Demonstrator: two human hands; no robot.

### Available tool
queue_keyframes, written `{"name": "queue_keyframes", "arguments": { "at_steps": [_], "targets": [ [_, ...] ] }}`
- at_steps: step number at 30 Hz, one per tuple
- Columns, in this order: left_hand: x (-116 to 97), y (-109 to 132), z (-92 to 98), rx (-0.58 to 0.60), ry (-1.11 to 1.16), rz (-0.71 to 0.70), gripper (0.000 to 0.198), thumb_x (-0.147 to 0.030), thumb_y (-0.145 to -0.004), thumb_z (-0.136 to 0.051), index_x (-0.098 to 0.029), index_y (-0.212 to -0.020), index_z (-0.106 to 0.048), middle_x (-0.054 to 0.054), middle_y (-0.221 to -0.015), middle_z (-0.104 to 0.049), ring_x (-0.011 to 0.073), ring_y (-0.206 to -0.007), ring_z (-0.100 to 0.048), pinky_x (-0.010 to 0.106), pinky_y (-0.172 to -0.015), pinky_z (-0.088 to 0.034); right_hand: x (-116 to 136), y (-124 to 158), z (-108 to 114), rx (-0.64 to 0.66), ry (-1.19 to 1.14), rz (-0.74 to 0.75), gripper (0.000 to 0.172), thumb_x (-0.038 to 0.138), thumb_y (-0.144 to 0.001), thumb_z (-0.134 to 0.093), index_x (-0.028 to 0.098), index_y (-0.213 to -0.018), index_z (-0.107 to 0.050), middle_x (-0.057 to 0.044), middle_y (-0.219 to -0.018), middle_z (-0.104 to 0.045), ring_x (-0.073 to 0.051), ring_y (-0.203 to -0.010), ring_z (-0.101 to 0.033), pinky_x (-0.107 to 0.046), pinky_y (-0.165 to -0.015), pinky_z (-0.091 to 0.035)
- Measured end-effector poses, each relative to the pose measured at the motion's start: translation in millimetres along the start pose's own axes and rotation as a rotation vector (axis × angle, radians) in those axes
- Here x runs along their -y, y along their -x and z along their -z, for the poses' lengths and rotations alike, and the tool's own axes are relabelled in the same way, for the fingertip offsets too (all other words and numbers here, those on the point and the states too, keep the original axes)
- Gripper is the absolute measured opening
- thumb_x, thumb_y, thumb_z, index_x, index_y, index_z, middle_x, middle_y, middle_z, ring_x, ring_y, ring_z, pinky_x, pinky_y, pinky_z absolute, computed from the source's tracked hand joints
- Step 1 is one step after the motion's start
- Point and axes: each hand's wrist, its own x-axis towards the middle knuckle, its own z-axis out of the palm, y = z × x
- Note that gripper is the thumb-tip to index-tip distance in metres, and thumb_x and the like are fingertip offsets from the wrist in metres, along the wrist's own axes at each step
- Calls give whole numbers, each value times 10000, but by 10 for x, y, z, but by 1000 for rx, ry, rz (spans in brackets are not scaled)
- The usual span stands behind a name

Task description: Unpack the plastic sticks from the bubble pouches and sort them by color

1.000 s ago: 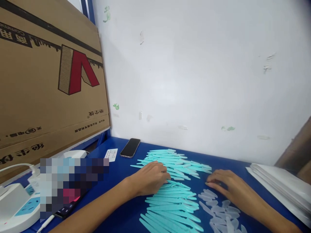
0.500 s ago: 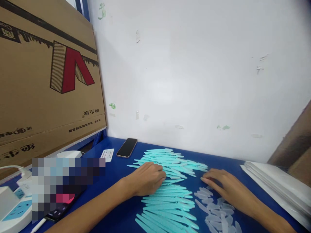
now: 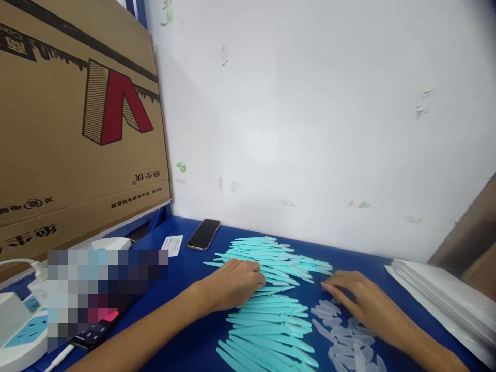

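Slim turquoise plastic sticks (image 3: 271, 323), shaped like eyebrow razors, lie in a lower row and an upper heap (image 3: 263, 252) on the blue table. My left hand (image 3: 238, 283) rests between them at their left side, fingers curled in; what they hold, if anything, is hidden. Small translucent plastic covers (image 3: 346, 343) are scattered to the right of the lower row. Above these covers is my right hand (image 3: 349, 289), thumb and fingertips brought together near the right end of the upper heap. Nothing can be made out between those fingertips.
A smartphone (image 3: 203, 234) and a white card (image 3: 172, 246) lie at the back left. A power strip (image 3: 23, 330) with cables and a partly blurred device sit at the left edge. Stacked white bags (image 3: 442, 305) lie right; a cardboard box (image 3: 77, 155) stands left by the white wall (image 3: 294, 113).
The view has shifted slightly. Both hands keep nearly the same pose and place, and the sticks and covers have not visibly moved.
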Motion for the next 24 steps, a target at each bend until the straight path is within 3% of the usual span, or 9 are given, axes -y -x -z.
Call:
{"name": "queue_keyframes", "arguments": {
  "at_steps": [6,11,16,20,24],
  "targets": [
    [11,17,-111,-7,38,-22,265,-66,-976,-568,-254,-1114,-695,28,-987,-681,154,-775,-685,246,-590,-422,10,2,-13,-34,-5,21,406,526,-1057,-434,273,-1016,-750,-54,-1029,-749,-254,-968,-698,-385,-910,-532],
    [24,7,-133,-16,36,-29,347,-50,-982,-565,-307,-1175,-697,-11,-1040,-697,124,-786,-685,233,-598,-423,33,-9,-18,0,-11,25,423,521,-1069,-400,267,-1041,-737,-64,-1047,-743,-257,-976,-686,-413,-948,-512],
    [9,1,-63,-48,-50,53,218,-127,-1015,-556,-245,-1152,-678,36,-1042,-676,176,-836,-665,263,-614,-432,77,-8,-2,-8,-8,37,432,519,-1070,-399,266,-1042,-747,-69,-1043,-745,-261,-962,-687,-413,-925,-517],
    [13,9,-3,-51,-120,126,137,-180,-972,-657,-207,-1105,-649,73,-1095,-651,240,-967,-650,287,-674,-471,121,-6,23,-18,-15,46,428,507,-1074,-401,264,-1034,-751,-67,-1032,-748,-256,-958,-691,-396,-902,-523],
    [32,11,-15,-26,-169,145,101,-180,-956,-684,-193,-1048,-641,72,-1083,-648,236,-931,-646,290,-684,-486,132,-3,28,-24,-25,43,402,489,-1074,-417,269,-1018,-749,-53,-1036,-749,-245,-956,-692,-390,-901,-519]
  ]
}}
